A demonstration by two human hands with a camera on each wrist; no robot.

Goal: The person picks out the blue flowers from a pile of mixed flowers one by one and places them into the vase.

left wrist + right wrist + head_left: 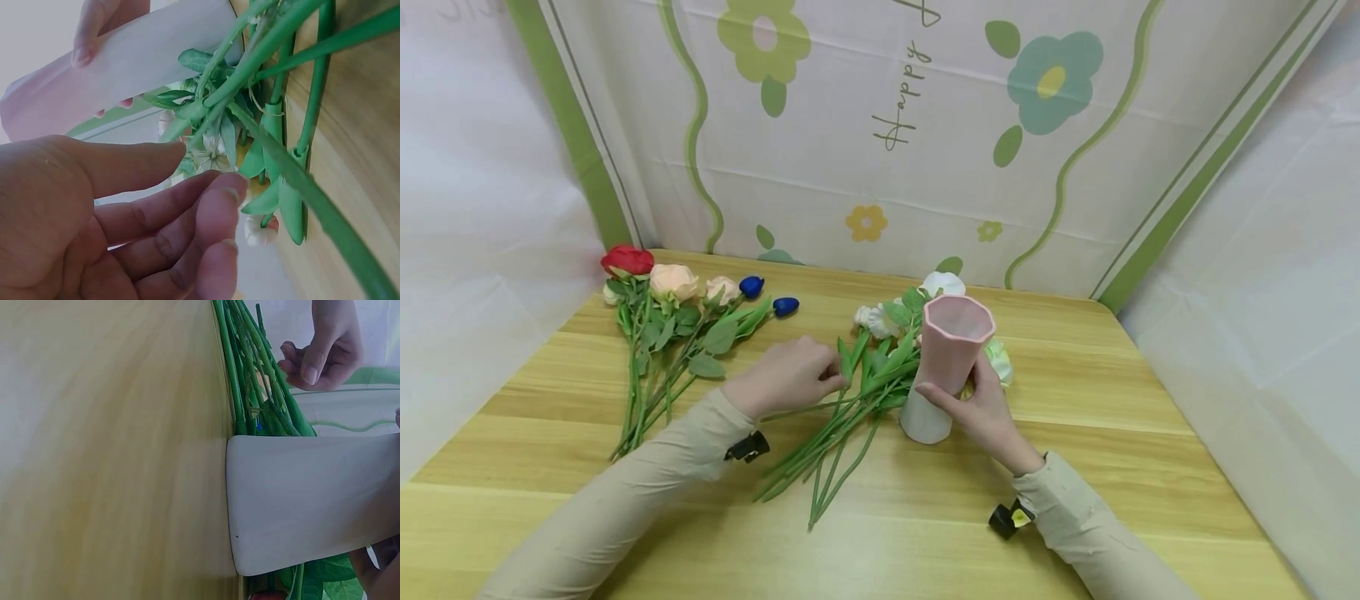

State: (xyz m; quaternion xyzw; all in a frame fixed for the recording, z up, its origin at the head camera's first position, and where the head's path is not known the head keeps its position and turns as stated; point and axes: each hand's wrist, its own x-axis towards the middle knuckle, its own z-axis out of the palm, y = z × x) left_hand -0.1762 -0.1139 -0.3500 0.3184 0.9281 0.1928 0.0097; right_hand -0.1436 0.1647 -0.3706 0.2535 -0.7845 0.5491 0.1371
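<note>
My right hand (981, 408) grips a vase (951, 350), pink at the top and white toward the base, thumb across its near side. In the right wrist view the vase's white lower part (306, 500) meets the tabletop beside green stems. My left hand (793, 377) hovers just left of the vase over the flower stems (842, 433). Its fingers are loosely curled, and in the left wrist view a gap shows between thumb and fingertips (219, 206), with nothing held. White artificial flowers (880, 319) lie behind the vase, partly hidden by it; a pale green one (998, 362) shows at its right.
On the table's left lies another bunch of artificial flowers: a red bloom (627, 261), peach roses (674, 282) and blue buds (786, 307). A printed cloth (850, 142) hangs behind the wooden table (1075, 400), and white sheets (1262, 275) hang at the sides.
</note>
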